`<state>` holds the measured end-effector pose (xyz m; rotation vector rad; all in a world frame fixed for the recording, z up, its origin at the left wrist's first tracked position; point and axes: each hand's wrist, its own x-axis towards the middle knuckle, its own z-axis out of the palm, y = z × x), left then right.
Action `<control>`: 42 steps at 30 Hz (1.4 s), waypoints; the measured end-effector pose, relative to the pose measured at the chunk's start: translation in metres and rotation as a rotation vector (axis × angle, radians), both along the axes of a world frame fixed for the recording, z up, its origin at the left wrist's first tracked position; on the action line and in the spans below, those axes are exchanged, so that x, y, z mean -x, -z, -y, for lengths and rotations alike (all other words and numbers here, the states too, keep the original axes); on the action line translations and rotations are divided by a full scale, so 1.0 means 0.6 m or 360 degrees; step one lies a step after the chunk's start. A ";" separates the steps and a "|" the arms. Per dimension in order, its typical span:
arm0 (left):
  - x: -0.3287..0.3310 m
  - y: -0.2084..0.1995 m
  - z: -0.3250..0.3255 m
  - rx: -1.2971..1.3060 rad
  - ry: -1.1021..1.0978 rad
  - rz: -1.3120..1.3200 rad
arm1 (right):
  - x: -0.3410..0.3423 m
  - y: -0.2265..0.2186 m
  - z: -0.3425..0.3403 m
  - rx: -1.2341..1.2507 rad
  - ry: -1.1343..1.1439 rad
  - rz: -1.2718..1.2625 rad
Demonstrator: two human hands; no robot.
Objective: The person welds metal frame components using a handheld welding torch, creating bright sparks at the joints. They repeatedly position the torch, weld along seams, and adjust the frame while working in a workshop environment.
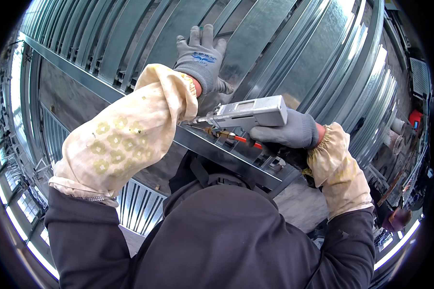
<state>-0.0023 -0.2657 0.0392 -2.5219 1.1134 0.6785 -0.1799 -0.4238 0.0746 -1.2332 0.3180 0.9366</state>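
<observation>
My left hand point(201, 57), in a grey work glove with blue print on its back, lies with fingers spread on a flat metal slat point(248, 41). My right hand point(294, 130), gloved in grey too, is wrapped round a handheld welding gun point(250, 111) with a silver box-shaped body. The gun's nozzle points left, low over the near metal rail point(217, 153), close to my left wrist. Whether the tip touches metal is hidden. Below the body run a brass-coloured fitting point(222, 133) and a red tube point(241, 139). Cream sleeve covers hide both forearms.
Parallel galvanized slats point(115, 38) fill the far side, joined to the long near rail. Stacked metal profiles point(371, 96) lie to the right. A slatted panel point(139, 204) stands below on the left. Another person point(398, 219) is at the far right edge.
</observation>
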 end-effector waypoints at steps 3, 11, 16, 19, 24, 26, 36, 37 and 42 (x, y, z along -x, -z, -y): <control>0.001 -0.003 0.004 -0.0037 -0.0005 -0.0014 | -0.006 0.018 -0.010 -0.0061 -0.0007 0.0176; -0.001 0.004 0.000 0.0003 0.0018 0.0010 | -0.016 0.029 -0.014 -0.0076 -0.0056 0.0043; -0.002 0.006 -0.001 0.0023 0.0010 0.0014 | -0.018 0.025 -0.014 -0.0136 -0.0031 -0.0041; -0.002 0.008 -0.001 0.0052 0.0013 0.0023 | -0.019 0.023 -0.013 -0.0131 -0.0052 -0.0077; 0.000 0.006 -0.005 0.0077 -0.0010 0.0017 | -0.019 0.019 -0.016 -0.0123 -0.0068 -0.0023; 0.000 0.008 -0.003 0.0070 -0.0018 -0.0001 | -0.019 0.023 -0.017 -0.0092 -0.0053 0.0042; -0.002 0.013 -0.004 0.0080 0.0001 0.0028 | -0.019 0.021 -0.017 -0.0054 -0.0082 0.0015; -0.001 0.012 -0.004 0.0074 -0.0001 0.0022 | -0.018 0.021 -0.016 -0.0062 -0.0078 -0.0018; -0.001 0.012 -0.002 0.0057 -0.0004 0.0015 | -0.009 0.032 -0.016 -0.0070 -0.0053 0.0012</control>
